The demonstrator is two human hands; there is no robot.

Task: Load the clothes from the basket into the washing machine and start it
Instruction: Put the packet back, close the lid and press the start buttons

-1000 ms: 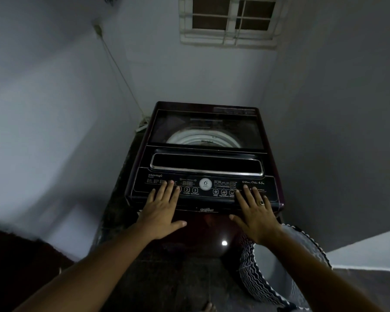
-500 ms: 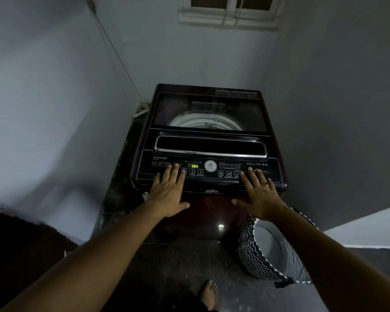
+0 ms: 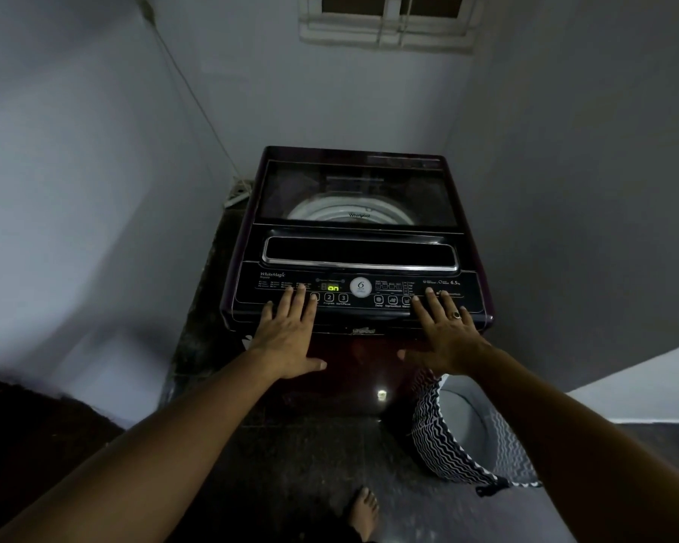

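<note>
A dark maroon top-load washing machine (image 3: 353,252) stands in the corner with its glass lid down; the white drum rim shows through it. The control panel's small display (image 3: 330,287) glows green. My left hand (image 3: 291,335) lies flat on the panel's left side, fingertips beside the numbered buttons. My right hand (image 3: 443,335), wearing a ring, lies flat on the panel's right side. Both hands hold nothing, fingers spread. A black-and-white zigzag laundry basket (image 3: 447,444) stands on the floor at the machine's right front; the part of its inside that I see has no clothes.
Grey walls close in on both sides, with a barred window (image 3: 385,21) high behind the machine. A power strip (image 3: 238,194) and a cable lie at the machine's back left. My bare foot (image 3: 363,511) stands on the dark tiled floor. A dark mat (image 3: 36,444) lies at left.
The panel display has lit up green since a second ago. The view has pulled back and tilted down, showing my foot. Both hands stay flat on the panel.
</note>
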